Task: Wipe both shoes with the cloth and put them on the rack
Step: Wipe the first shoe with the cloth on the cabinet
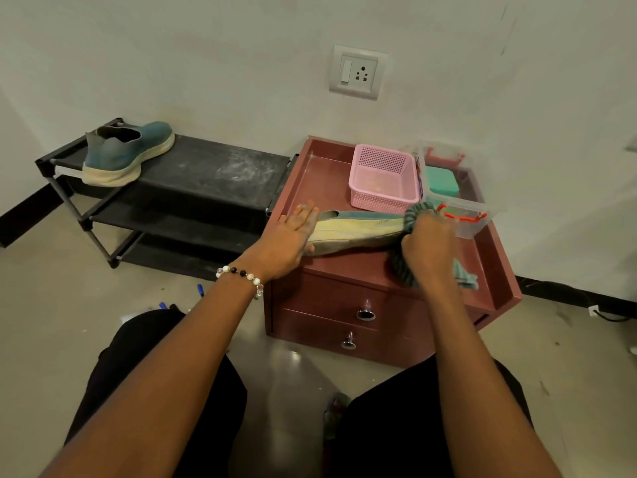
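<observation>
One teal shoe [125, 151] with a cream sole stands on the top shelf of the black rack [206, 167], at its left end. The second teal shoe [358, 229] lies on its side on the maroon drawer cabinet [331, 263], sole facing me. My left hand [293, 236] holds its heel end, fingers fairly straight over it. My right hand [429, 243] grips a grey-green cloth [401, 267] and presses it against the shoe's toe. The toe itself is hidden by the cloth and hand.
On the cabinet top behind the shoe stand a pink basket [382, 177] and a clear plastic box [458, 191] holding a green item. The cabinet has two drawers with metal knobs [365, 310]. A wall socket [356, 72] is above. My knees are at the bottom.
</observation>
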`<state>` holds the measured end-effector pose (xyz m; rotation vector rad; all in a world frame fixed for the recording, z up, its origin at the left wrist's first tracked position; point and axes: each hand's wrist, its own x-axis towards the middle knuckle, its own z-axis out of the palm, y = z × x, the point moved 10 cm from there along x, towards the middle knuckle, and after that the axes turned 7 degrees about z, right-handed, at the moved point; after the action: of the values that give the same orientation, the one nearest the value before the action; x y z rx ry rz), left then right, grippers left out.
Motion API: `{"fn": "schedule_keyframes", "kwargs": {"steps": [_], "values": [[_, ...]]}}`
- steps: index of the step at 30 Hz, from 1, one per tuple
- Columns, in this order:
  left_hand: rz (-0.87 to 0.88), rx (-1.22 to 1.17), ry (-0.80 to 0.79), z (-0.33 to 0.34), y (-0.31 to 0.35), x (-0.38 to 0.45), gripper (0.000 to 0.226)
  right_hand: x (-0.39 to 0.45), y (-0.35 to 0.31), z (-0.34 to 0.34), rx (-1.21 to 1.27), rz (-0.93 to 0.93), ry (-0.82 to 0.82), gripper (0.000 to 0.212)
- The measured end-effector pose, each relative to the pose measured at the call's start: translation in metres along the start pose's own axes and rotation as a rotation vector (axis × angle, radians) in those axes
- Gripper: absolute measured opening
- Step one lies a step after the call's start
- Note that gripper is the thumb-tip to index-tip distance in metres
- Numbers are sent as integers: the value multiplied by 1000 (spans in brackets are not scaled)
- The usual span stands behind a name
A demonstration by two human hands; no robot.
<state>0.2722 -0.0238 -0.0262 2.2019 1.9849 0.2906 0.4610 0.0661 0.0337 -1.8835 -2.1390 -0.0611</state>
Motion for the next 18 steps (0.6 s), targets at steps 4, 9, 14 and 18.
{"fn": "schedule_keyframes", "kwargs": {"steps": [4, 9, 14, 18], "values": [[-13, -40, 8, 0, -1, 1, 67, -40, -57, 23, -62, -164, -69, 51], [-17, -42, 6, -4, -3, -1, 67, -49, -72, 15, 10, -319, -20, 47], [17, 0, -2, -5, 0, -1, 66, -14, -20, -8, 11, -123, 85, 26], [42, -3, -2, -5, 5, -2, 66, -1, 14, -14, -110, 40, 71, 17]]}}
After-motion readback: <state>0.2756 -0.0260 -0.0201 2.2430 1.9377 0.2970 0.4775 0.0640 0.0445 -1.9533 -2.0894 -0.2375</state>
